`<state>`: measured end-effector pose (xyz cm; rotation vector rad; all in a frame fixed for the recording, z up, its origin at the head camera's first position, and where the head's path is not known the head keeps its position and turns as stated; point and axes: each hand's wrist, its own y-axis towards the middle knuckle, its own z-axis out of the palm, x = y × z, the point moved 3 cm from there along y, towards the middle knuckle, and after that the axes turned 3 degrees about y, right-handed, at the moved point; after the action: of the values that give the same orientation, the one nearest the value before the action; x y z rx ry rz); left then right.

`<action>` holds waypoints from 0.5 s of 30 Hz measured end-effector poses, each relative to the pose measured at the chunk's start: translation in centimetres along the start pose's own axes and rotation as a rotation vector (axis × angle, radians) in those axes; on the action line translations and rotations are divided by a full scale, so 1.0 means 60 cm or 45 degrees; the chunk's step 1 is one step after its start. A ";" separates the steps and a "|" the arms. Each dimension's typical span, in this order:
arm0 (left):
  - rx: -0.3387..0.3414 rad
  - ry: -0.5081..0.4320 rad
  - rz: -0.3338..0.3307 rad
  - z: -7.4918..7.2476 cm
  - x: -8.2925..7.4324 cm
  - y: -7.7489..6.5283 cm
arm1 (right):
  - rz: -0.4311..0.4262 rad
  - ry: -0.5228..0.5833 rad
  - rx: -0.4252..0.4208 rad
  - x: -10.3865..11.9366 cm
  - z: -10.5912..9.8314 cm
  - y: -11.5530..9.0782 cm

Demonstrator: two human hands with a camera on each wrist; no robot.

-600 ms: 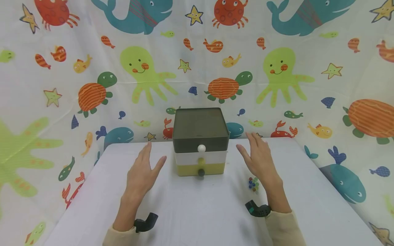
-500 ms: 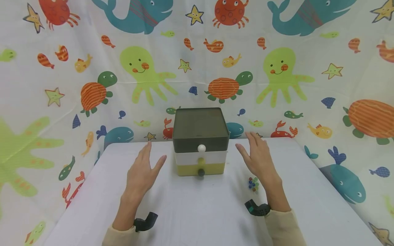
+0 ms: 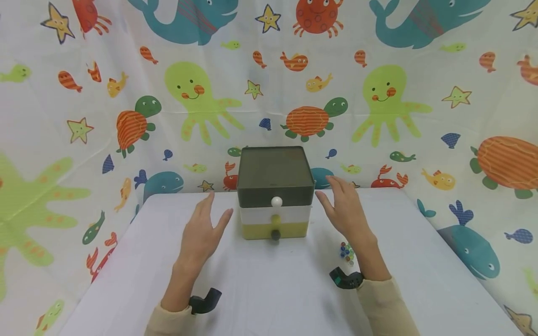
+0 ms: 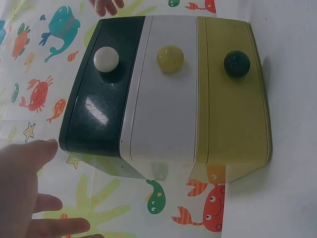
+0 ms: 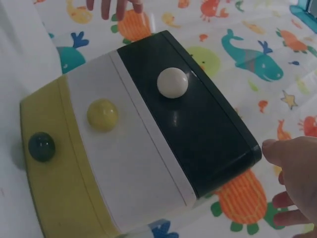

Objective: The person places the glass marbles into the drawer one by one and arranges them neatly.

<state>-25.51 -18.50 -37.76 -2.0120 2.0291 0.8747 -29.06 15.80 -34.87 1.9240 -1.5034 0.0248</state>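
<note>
Sleeves: at the near edge we see two beige sleeves (image 3: 386, 308), one reaching in from the left and one from the right.
Wrists: we find a black left wrist camera (image 3: 206, 301) and a black right wrist camera (image 3: 345, 278), each jutting inward.
Table: we look down on a white tabletop (image 3: 269, 289) that runs back to the patterned cloth.
Little balls: right of centre we see a cluster of small coloured balls (image 3: 346, 251), red, blue and green among them, lying just left of the right forearm.
Left hand: the left hand (image 3: 201, 235) is left of the box, fingers extended and thumb spread apart from them; its thumb tip points at the box's left side, just beside it.
Right hand: the right hand (image 3: 348, 212) is to the right, fingers extended and apart from the thumb; its thumb tip is just beside the box's right edge, and we cannot tell whether they touch.
Box: far centre, between both hands, we see a three-tier box (image 3: 273, 189) upright on the table, yellow below, white between, dark green on top.
Knobs: from the bottom up we count a dark green knob (image 3: 275, 234), a yellow knob (image 3: 275, 219) and a white knob (image 3: 276, 201).
Backdrop: farthest, we face a white cloth (image 3: 227, 84) printed with octopuses, turtles, whales and crabs.
</note>
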 end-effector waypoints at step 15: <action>-0.091 -0.058 0.026 0.019 -0.030 0.010 | -0.225 0.037 -0.149 0.005 0.008 0.031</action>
<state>-26.25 -16.41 -37.65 -1.9912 2.0255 1.0019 -30.73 15.11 -34.17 1.9459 -1.2825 -0.1111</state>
